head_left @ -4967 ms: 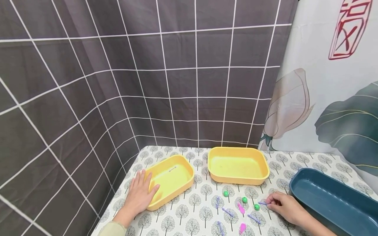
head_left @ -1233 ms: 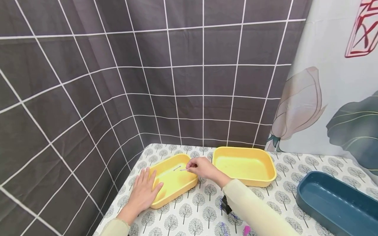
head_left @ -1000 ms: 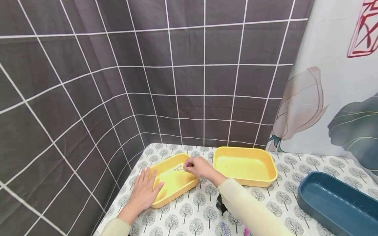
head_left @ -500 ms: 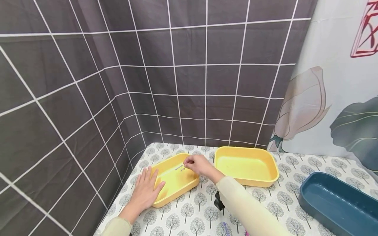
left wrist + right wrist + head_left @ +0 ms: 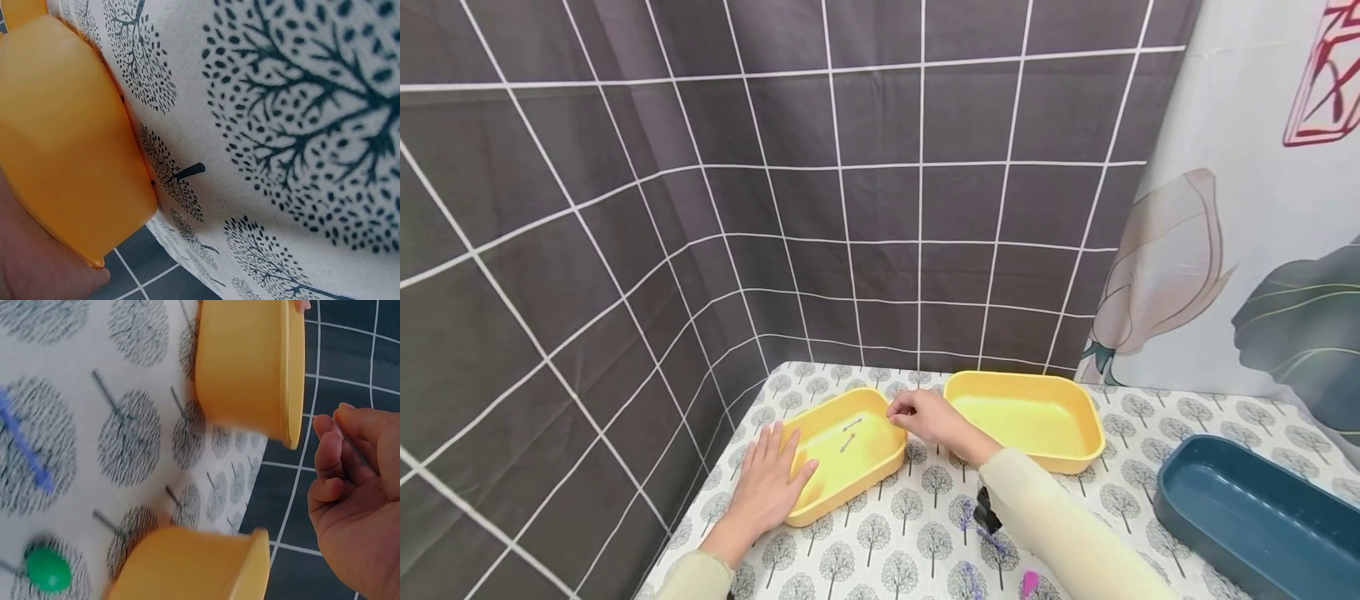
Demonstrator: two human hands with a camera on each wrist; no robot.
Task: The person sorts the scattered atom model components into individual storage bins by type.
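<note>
My left hand (image 5: 766, 487) rests with straight, spread fingers on the near-left rim of a yellow tray (image 5: 856, 492). Two small purplish sticks with knobbed ends, one stick (image 5: 852, 424) farther back and one stick (image 5: 847, 442) nearer, lie on that tray's floor. My right hand (image 5: 927, 418) hovers at the tray's right rim, its fingers curled and thumb against the index finger, nothing visible between them. In the right wrist view the curled right hand (image 5: 353, 481) is beyond the tray's edge (image 5: 244, 362). The left wrist view shows the tray's outer wall (image 5: 75, 137) and part of my left hand (image 5: 44, 256).
A second yellow tray (image 5: 1060, 462) stands right of my right hand, and a dark blue tray (image 5: 1195, 533) farther right. Below my right sleeve (image 5: 1060, 529) lie more purple sticks (image 5: 992, 542) and a pink piece (image 5: 1029, 582). A green ball (image 5: 49, 570) shows in the right wrist view.
My right hand brought a purple stick from beside the blue tray and let it go in the left yellow tray, then drew back slightly right. My left hand stayed on the rim.
</note>
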